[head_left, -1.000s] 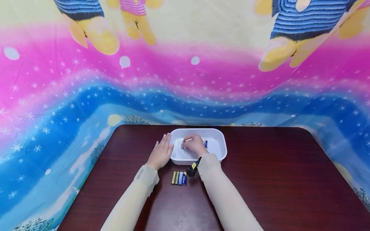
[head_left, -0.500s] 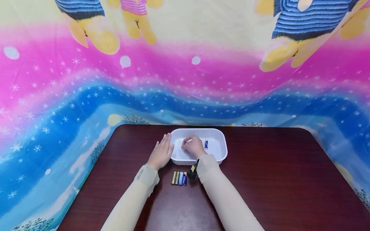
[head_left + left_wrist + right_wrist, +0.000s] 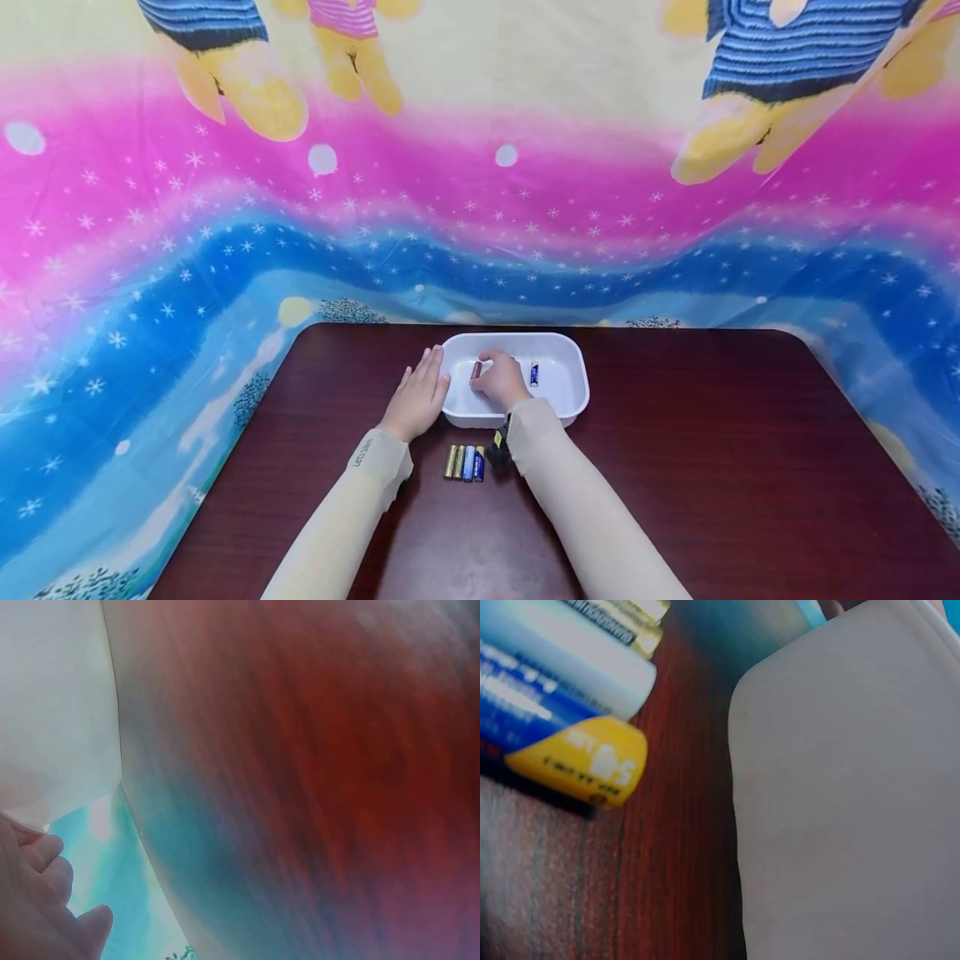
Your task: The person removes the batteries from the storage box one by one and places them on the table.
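Observation:
In the head view my right hand (image 3: pixel 502 379) is inside the white plastic tray (image 3: pixel 566 407), thumb and forefinger at the two ends of a reddish battery (image 3: pixel 476 370). Right of that hand a blue battery (image 3: pixel 534 373) lies on the tray floor. My left hand (image 3: pixel 417 395) rests flat against the tray's left side with its fingers straight; the left wrist view catches only part of this hand (image 3: pixel 46 889). On the table in front of the tray, gold, light blue and dark blue batteries (image 3: pixel 463 463) form a neat row. The right wrist view does not show the right fingers.
The dark red-brown wooden table (image 3: pixel 712 450) has rounded far corners. Behind it hangs a colourful printed cloth (image 3: pixel 480 208). Close to the right wrist, the dark blue battery with a yellow end (image 3: pixel 570 739) lies beside the tray's outer wall (image 3: pixel 840 795).
My right hand has shifted slightly, and the reddish battery has turned from slanting to lying lengthwise near the tray's left part. The blue battery has come into fuller view. The left hand stays put.

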A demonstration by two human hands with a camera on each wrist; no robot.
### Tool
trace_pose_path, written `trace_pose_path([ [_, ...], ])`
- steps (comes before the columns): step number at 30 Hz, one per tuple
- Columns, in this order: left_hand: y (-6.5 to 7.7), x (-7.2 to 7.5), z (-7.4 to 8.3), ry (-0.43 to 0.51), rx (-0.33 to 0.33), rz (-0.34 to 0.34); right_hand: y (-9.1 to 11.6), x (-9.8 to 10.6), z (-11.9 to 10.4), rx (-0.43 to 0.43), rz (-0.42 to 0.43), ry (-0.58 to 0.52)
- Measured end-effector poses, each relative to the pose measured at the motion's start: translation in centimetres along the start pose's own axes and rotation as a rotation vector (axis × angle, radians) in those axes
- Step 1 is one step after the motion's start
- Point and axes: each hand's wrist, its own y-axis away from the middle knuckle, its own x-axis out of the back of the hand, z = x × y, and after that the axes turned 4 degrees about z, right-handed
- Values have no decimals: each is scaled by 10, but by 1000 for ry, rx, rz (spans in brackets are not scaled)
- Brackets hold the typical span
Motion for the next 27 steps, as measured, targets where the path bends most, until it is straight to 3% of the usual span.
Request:
trace_pose_path([
  [17, 1, -1, 1, 15, 0, 9, -1, -3, 1, 71, 8, 115],
  [27, 1, -1, 2, 21, 11, 7, 2, -2, -1, 79, 10, 111],
])
